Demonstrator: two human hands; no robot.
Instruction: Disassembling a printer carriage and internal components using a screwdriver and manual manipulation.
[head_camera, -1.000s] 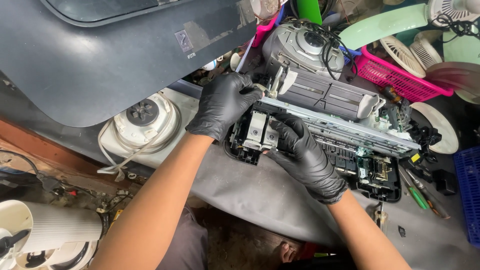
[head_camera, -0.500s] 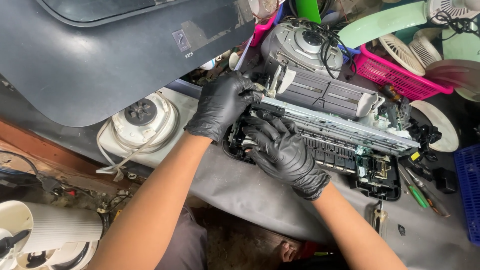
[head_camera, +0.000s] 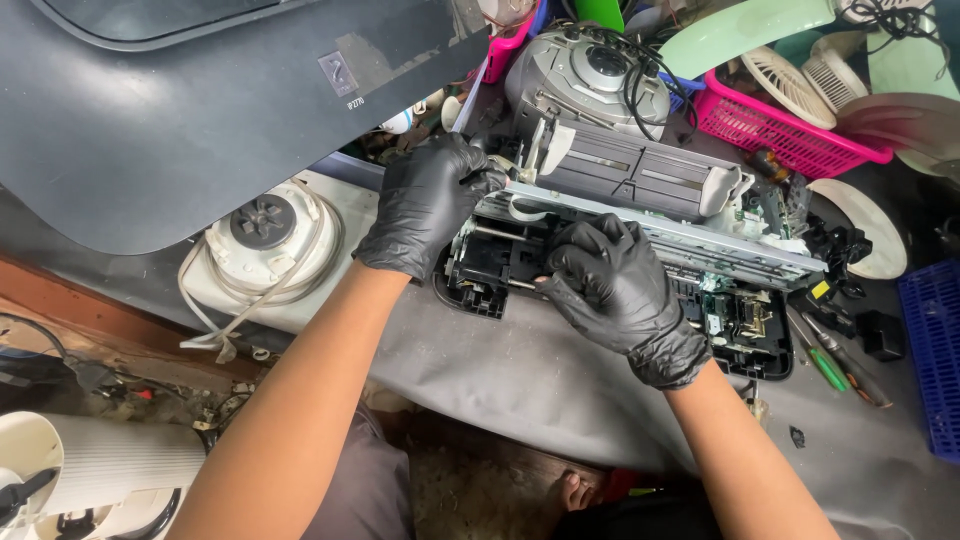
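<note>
The opened printer (head_camera: 640, 230) lies on the grey bench (head_camera: 520, 380), its shell off and its metal rail (head_camera: 680, 235) running from about 10 o'clock to 4 o'clock across the frame. The left hand (head_camera: 425, 205) is closed over the printer's left end at the rail's upper tip, apparently to steady the chassis against pushing from the other side. The right hand (head_camera: 610, 285) rests at the printer's near edge, fingers curled down into the black carriage bay (head_camera: 495, 265); whether they pinch a part there cannot be told (the glove hides the tips). Both hands wear black gloves and sit apart, one at each side of the bay. Screwdrivers (head_camera: 835, 355) lie at 3 o'clock of the right hand, a pink basket (head_camera: 790, 125) at 1 o'clock, a white motor housing (head_camera: 265, 245) at 9 o'clock of the left hand. Against the frame a second ago, the right hand has shifted right and turned knuckles-up, and the pale part seen beside it then no longer shows; the left hand's grip is unchanged.
</note>
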